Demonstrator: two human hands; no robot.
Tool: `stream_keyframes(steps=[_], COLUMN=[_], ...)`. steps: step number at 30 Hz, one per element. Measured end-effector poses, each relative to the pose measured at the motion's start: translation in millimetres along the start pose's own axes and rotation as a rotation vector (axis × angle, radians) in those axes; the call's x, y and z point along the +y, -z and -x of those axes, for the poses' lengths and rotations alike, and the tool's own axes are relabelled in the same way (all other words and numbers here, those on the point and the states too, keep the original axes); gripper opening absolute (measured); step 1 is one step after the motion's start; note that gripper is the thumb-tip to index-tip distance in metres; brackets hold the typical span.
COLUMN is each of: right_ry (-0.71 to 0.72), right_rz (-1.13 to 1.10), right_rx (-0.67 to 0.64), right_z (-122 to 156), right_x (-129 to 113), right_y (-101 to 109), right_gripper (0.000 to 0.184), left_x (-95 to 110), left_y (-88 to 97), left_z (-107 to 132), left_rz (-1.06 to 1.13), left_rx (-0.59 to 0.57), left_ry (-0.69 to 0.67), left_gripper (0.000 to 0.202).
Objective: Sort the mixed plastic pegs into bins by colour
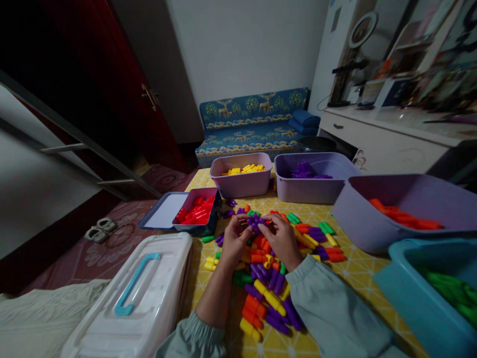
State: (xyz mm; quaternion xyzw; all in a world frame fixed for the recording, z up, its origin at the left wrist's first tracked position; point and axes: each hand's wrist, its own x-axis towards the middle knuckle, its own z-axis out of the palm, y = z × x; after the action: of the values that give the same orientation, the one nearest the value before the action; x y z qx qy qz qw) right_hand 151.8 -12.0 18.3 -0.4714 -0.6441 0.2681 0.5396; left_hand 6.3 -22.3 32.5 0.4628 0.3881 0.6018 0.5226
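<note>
A cluster of purple plastic building pieces [255, 222] is held between my two hands above the table. My left hand [235, 236] pinches its left side, and my right hand [280, 236] grips it from the right. Under and around both hands spreads a pile of loose peg-shaped building pieces [271, 297] in yellow, orange, purple and green. Some of these pieces are joined side by side. My forearms and sleeves hide part of the pile.
Purple-grey bins hold yellow pieces [246, 169], purple pieces [309, 171] and orange pieces [406, 219]. Red pieces [197, 211] fill a small box at left. A teal bin [413, 283] with green pieces stands at right. A white lidded box [156, 298] flanks the yellow tablecloth [357, 288].
</note>
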Motion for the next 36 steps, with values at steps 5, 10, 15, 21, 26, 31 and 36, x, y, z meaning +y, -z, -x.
stream_keyframes(steps=[5, 10, 15, 21, 26, 31, 36], right_ry=[-0.003, -0.003, -0.004, -0.006, -0.004, -0.005, -0.007], right_rz=[-0.004, 0.004, 0.008, 0.014, 0.014, 0.008, 0.008], right_rx=[-0.002, -0.002, -0.004, -0.005, -0.001, -0.001, 0.003], right_z=[-0.2, -0.2, -0.1, 0.5, -0.3, -0.2, 0.2], right_x=[-1.0, -1.3, -0.7, -1.2, -2.0, -0.4, 1.6], right_y=[0.1, -0.1, 0.0, 0.7, 0.5, -0.2, -1.0], right_gripper=[0.015, 0.014, 0.015, 0.014, 0.014, 0.014, 0.014], left_x=[-2.5, -4.2, -5.2, -1.9, -3.1, -6.9, -5.0], left_y=[1.4, 2.4, 2.6, 0.8, 1.8, 3.6, 2.8], left_z=[-1.0, -1.1, -1.5, -0.7, -1.1, -2.3, -1.3], left_rz=[0.01, 0.014, 0.017, 0.021, 0.011, 0.023, 0.026], left_rx=[-0.009, -0.01, -0.012, -0.008, -0.007, -0.016, -0.015], left_ry=[-0.009, 0.002, 0.001, 0.0, -0.002, -0.009, -0.006], left_gripper=[0.035, 0.034, 0.034, 0.035, 0.034, 0.034, 0.035])
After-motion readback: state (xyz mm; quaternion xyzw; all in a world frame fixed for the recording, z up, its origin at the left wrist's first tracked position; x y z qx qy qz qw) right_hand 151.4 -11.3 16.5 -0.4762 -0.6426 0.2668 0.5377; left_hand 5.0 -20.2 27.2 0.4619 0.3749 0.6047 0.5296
